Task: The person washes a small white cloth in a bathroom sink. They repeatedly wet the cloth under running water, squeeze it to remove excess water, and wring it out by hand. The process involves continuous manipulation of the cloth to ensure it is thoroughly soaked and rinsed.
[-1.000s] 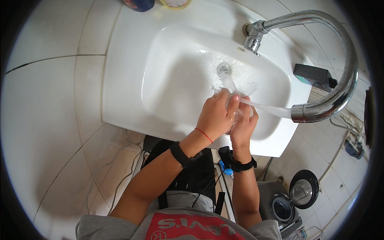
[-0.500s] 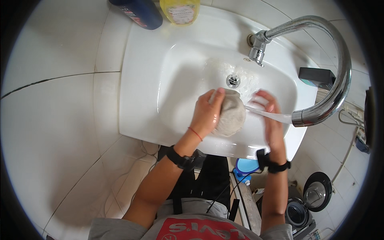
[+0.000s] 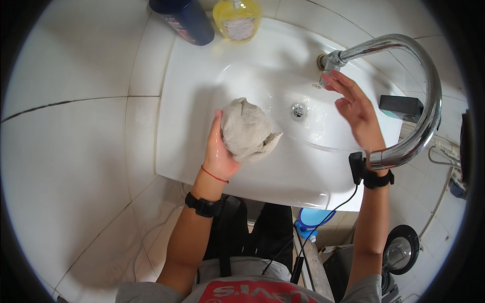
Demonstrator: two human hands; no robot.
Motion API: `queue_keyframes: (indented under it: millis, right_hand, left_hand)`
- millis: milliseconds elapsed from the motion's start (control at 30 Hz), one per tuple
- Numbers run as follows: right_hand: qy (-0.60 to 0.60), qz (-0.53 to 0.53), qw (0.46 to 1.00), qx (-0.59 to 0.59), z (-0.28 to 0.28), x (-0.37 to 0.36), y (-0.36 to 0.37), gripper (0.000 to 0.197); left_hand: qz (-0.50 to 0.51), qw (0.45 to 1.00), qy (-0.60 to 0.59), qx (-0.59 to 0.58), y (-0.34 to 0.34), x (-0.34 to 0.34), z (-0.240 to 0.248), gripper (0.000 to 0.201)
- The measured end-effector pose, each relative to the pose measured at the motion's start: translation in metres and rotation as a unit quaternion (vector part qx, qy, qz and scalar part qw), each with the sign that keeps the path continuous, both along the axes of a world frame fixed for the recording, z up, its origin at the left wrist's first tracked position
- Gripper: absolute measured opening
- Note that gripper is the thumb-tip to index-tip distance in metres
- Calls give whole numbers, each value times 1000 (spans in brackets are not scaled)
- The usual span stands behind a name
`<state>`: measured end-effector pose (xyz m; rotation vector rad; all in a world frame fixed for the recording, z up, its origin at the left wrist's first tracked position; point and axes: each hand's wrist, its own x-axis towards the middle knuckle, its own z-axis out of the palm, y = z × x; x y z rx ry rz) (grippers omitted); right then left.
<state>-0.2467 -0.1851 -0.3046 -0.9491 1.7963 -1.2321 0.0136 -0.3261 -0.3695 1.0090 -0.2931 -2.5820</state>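
Observation:
A damp beige-grey cloth (image 3: 246,129), gathered into a rounded bundle with a loose flap on its right, rests in my left hand (image 3: 219,151) over the left part of the white sink (image 3: 177,146). My thumb lies along its left side; the other fingers are hidden beneath it. My right hand (image 3: 358,108) is at the faucet's handle (image 3: 331,65), fingers stretched out and their tips at the lever; whether they press it I cannot tell. A thin trickle of water leaves the mouth of the curved chrome spout (image 3: 429,91), beside my right wrist.
A dark blue bottle (image 3: 187,22) and a yellow soap bottle (image 3: 238,22) stand on the sink's back left. On its right edge sits a black box (image 3: 401,107). The drain (image 3: 298,111) is wet. Below are a blue basin (image 3: 314,217) and a black appliance with a raised lid (image 3: 401,250).
My left hand has carried the cloth leftward, away from the stream. My right hand has moved up to the faucet handle. The water has thinned from a full stream to a trickle.

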Motion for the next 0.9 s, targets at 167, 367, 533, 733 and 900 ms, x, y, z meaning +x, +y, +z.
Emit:
queue_keyframes:
  millis: [167, 367, 533, 733, 900]
  right_hand:
    - [7, -5, 1000, 18, -1, 5, 14, 42]
    - [150, -15, 983, 103, -8, 61, 48, 20]
    - [169, -48, 984, -39, 41, 135, -40, 31]
    - [379, -114, 896, -202, 69, 103, -136, 45]
    - [423, -62, 892, -143, 118, 103, -165, 51]
  left_hand:
    - [31, 999, 8, -5, -5, 2, 3, 61]
    - [69, 997, 20, -38, -18, -4, 16, 60]
    - [83, 986, 10, -142, -40, -22, 25, 56]
    - [100, 980, 78, -155, -70, -59, 53, 38]
    - [94, 980, 112, -135, -75, -76, 64, 39]
